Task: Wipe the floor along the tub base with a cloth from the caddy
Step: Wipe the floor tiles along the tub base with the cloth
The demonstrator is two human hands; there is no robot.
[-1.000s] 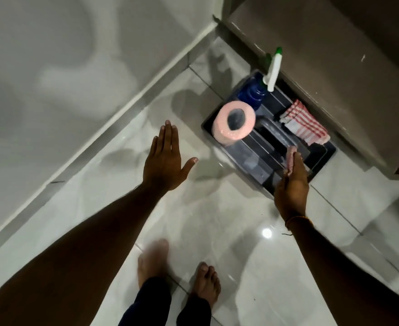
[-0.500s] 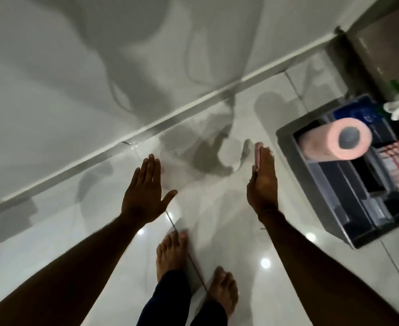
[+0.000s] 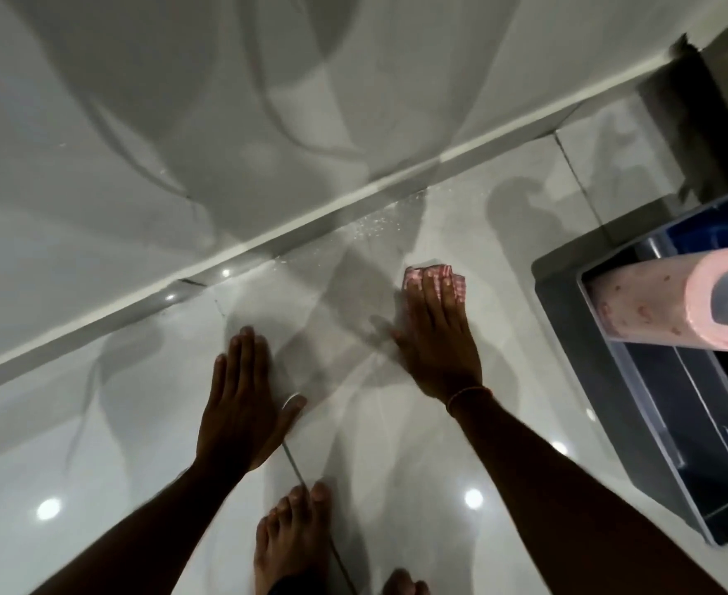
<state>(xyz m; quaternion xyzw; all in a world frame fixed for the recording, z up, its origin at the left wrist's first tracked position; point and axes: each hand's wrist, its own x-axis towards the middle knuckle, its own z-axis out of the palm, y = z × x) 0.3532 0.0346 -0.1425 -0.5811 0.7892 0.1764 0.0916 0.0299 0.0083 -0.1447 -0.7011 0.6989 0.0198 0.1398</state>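
With the cloth (image 3: 416, 277) out of the caddy (image 3: 562, 296) and down on the floor (image 3: 139, 444), the wipe looks barely begun: droplets (image 3: 379, 221) lie along the tub base (image 3: 242, 251) just ahead. The right hand (image 3: 435, 341) presses it flat, fingers straight, with the cloth peeking past the fingertips. The left hand (image 3: 242, 405) rests open on the floor, bracing.

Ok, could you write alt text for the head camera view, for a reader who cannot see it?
A person's right hand presses a pink checked cloth flat on the glossy pale tiled floor, near the white tub base; the left hand is spread open beside it. At right stands a grey plastic caddy holding a pink paper roll.
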